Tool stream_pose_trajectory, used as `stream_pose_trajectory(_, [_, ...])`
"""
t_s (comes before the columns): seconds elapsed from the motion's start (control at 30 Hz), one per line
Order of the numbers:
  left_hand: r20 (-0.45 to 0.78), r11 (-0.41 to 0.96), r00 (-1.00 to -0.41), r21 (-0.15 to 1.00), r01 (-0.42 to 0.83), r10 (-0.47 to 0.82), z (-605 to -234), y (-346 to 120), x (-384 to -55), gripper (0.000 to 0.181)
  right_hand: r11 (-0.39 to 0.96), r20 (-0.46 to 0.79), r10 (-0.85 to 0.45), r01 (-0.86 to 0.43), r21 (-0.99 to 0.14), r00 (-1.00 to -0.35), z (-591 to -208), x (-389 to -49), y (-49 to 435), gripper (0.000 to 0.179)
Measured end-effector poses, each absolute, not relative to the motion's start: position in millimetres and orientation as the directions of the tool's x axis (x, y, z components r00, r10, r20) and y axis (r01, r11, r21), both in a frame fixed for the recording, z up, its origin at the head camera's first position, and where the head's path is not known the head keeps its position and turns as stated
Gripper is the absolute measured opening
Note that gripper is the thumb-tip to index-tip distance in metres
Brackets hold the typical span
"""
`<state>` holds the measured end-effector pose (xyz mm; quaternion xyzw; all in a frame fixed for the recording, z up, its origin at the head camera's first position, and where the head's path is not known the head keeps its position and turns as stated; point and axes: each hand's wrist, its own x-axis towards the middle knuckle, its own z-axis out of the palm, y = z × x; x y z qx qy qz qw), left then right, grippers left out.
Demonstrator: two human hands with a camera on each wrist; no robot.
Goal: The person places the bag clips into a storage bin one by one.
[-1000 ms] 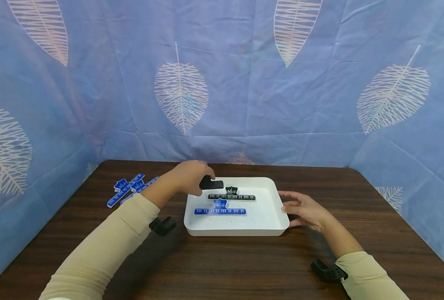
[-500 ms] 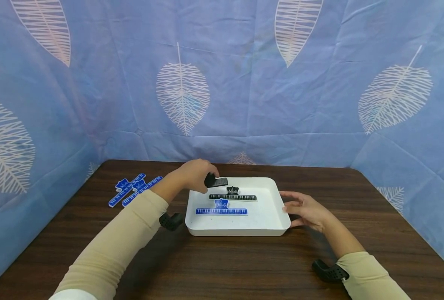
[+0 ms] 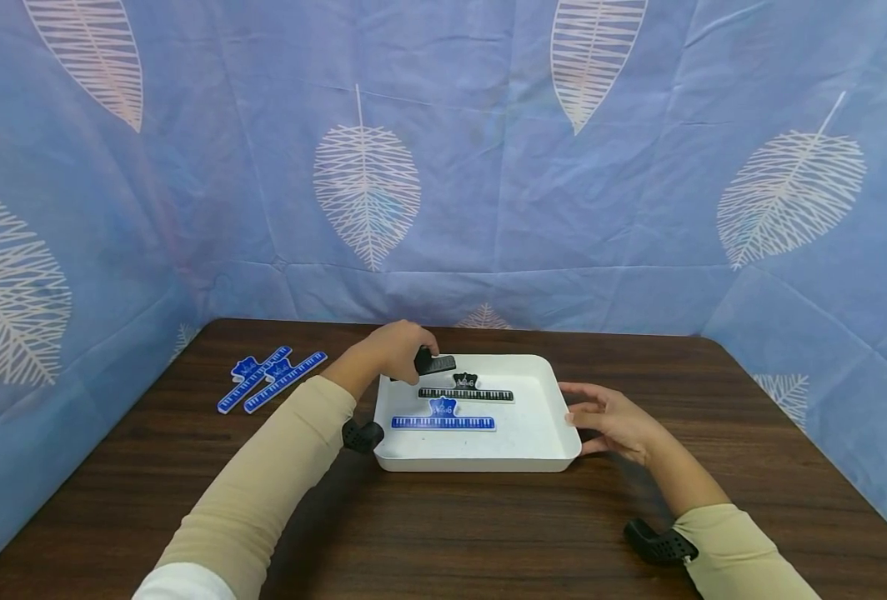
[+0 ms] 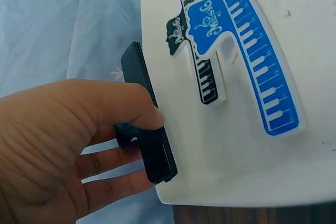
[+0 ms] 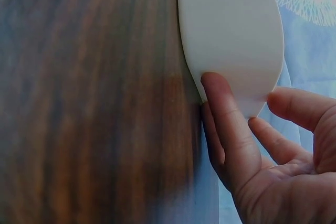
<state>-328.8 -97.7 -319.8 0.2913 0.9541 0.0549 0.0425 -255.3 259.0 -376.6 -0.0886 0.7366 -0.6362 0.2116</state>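
My left hand [image 3: 398, 350] pinches a black music clip [image 4: 137, 66] between thumb and fingers, over the back left corner of a white tray [image 3: 533, 433]. In the left wrist view the clip is turned on its edge along the tray's rim, and the hand hides part of it. Inside the tray lie a black piano-key clip [image 3: 466, 395] and, in front of it, a blue piano-key clip [image 3: 443, 423]. My right hand [image 3: 612, 421] rests against the tray's right end, thumb at the rim and fingertips [image 5: 214, 85] on the outer wall.
Two blue piano-key clips, one farther left [image 3: 254, 379] and one beside it [image 3: 286, 383], lie slanted on the dark wooden table [image 3: 428, 533] to the tray's left. A blue leaf-patterned cloth [image 3: 458, 167] hangs behind and at both sides.
My left hand has moved a little to the right with the black clip, which has turned to show its patterned face. The left forearm has swung right. The right hand keeps its place.
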Motion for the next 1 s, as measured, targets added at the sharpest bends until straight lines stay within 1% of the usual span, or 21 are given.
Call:
stream_pose_trajectory(0.27, [-0.087, 0.861, -0.857, 0.095, 0.500, 0.507, -324.7, -93.9, -331.7, 0.047, 0.177, -0.196, -0.408, 0.134, -0.975, -0.891, -376.6, -256.1, 259.9, 0.074])
stream_pose_trajectory(0.57, [-0.109, 0.846, -0.849, -0.084, 0.526, 0.517, -336.8, -88.2, -330.4, 0.046, 0.174, -0.192, -0.411, 0.130, -0.976, -0.891, -375.8, -255.7, 259.7, 0.074])
stream_pose_trajectory(0.77, [-0.126, 0.838, -0.842, -0.099, 0.537, 0.525, -340.5, -85.8, -329.8, 0.045, 0.176, -0.195, -0.407, 0.133, -0.975, -0.893, -377.7, -256.7, 260.3, 0.075])
stream_pose_trajectory(1.0, [-0.173, 0.832, -0.835, -0.114, 0.543, 0.522, -340.0, -82.8, -328.4, 0.046, 0.177, -0.195, -0.401, 0.133, -0.975, -0.895, -381.8, -257.4, 261.7, 0.075])
